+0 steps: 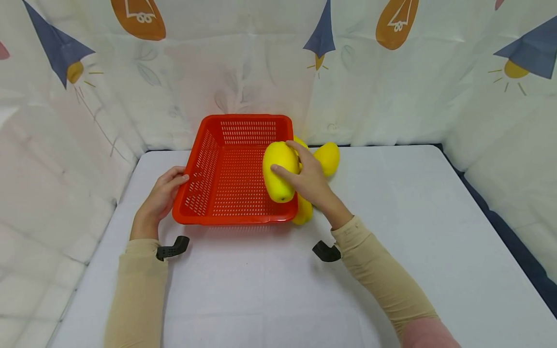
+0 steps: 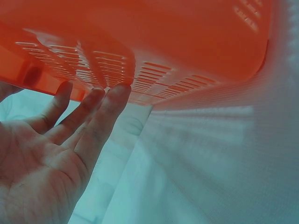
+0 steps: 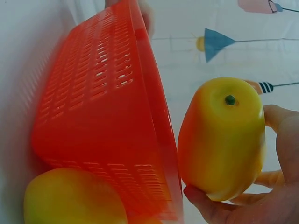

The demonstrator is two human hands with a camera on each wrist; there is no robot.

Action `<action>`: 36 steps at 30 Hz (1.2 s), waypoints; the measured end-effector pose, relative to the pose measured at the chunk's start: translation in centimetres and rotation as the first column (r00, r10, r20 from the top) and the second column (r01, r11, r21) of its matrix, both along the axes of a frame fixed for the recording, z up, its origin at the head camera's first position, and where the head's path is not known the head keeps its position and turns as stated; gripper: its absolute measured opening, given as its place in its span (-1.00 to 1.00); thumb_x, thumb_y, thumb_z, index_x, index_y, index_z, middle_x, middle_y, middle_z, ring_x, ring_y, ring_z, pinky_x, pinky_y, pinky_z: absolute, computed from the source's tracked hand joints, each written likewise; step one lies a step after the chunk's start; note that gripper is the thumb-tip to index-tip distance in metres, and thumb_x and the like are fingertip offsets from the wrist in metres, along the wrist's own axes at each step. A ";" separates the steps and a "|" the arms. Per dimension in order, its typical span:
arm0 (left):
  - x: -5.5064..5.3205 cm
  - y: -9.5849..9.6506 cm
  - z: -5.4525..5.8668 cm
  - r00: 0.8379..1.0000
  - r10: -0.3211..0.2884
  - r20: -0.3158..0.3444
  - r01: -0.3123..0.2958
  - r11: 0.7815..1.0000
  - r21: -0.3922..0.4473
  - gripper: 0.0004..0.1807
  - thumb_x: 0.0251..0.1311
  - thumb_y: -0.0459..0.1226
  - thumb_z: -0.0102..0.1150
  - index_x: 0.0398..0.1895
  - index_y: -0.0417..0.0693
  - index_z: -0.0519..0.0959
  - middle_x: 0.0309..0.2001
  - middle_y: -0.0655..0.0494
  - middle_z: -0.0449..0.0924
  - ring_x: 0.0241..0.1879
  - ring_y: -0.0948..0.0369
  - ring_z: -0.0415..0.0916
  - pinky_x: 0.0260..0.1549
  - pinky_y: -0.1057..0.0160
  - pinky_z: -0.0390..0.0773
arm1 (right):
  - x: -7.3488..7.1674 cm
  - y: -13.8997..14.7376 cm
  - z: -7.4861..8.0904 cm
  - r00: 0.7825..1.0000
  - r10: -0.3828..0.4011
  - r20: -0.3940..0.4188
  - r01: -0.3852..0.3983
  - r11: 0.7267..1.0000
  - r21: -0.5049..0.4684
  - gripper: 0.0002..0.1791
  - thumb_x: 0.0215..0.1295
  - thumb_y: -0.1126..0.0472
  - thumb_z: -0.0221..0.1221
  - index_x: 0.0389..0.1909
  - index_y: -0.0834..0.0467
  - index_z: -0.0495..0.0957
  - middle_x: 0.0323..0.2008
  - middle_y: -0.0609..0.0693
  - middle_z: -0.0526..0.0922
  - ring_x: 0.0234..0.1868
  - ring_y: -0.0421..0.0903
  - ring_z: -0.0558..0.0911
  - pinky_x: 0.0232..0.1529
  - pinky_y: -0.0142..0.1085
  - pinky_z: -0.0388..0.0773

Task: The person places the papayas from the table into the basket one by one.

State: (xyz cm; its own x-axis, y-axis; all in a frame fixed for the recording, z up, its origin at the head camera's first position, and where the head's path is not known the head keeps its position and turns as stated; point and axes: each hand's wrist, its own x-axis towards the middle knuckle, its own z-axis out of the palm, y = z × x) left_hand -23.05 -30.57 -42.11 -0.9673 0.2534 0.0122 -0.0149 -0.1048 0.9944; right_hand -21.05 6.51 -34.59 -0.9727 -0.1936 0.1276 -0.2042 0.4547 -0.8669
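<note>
A red plastic basket point(image 1: 235, 179) with slotted walls stands on the table. My left hand point(image 1: 163, 193) holds its left rim, the thumb at the edge and the fingers point(image 2: 105, 114) against the outer wall in the left wrist view. My right hand point(image 1: 311, 176) grips a smooth yellow mango point(image 1: 278, 169), thumb on one side and fingers on the other. In the right wrist view this mango point(image 3: 224, 140) is right beside the basket's rim point(image 3: 156, 102), at rim height. The basket's floor shows only red mesh.
More yellow mangoes lie against the basket's right side: one at the back right point(image 1: 328, 158), one near the front corner point(image 1: 303, 211), and another partly hidden behind the right hand. A white cloth covers the table point(image 1: 261, 285); a printed curtain point(image 1: 261, 72) hangs behind.
</note>
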 end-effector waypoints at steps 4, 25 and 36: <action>0.0 0.0 0.0 1.000 -0.002 -0.001 0.002 1.000 0.005 -0.81 0.44 -0.25 -0.09 0.02 -0.11 0.38 -0.09 0.11 0.49 -0.18 0.30 0.55 -0.21 0.44 0.60 | 0.0 -0.2 0.0 1.000 0.010 -0.001 -0.010 1.000 -0.003 -0.16 0.18 -0.22 0.23 0.43 -0.08 0.16 0.35 -0.06 0.32 0.20 -0.06 0.39 0.21 -0.03 0.45; 0.0 -0.1 -0.2 1.000 0.016 0.018 -0.015 1.000 -0.022 -0.82 0.44 -0.23 -0.07 0.01 -0.05 0.40 -0.09 0.14 0.48 -0.16 0.30 0.53 -0.19 0.44 0.59 | -0.2 -1.7 -0.4 1.000 0.024 -0.013 -0.024 0.998 0.051 -0.19 0.19 -0.19 0.23 0.42 -0.10 0.16 0.35 -0.10 0.34 0.20 -0.08 0.41 0.16 -0.08 0.49; -0.1 -0.2 -0.3 0.999 0.041 0.026 -0.040 0.998 -0.054 -0.82 0.44 -0.22 -0.07 0.01 -0.02 0.42 -0.09 0.16 0.50 -0.16 0.30 0.54 -0.20 0.43 0.60 | -0.2 -2.5 -0.7 0.999 0.047 -0.001 -0.046 0.995 0.092 -0.18 0.20 -0.22 0.21 0.43 -0.08 0.15 0.38 -0.10 0.28 0.24 -0.08 0.37 0.19 -0.07 0.47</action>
State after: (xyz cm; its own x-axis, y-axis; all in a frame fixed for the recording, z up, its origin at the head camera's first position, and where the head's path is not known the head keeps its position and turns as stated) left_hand -23.17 -30.72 -42.38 -0.9766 0.2135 -0.0265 -0.0386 -0.0525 0.9979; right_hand -21.28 4.04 -35.27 -0.9619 -0.2499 0.1106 -0.2301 0.5225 -0.8210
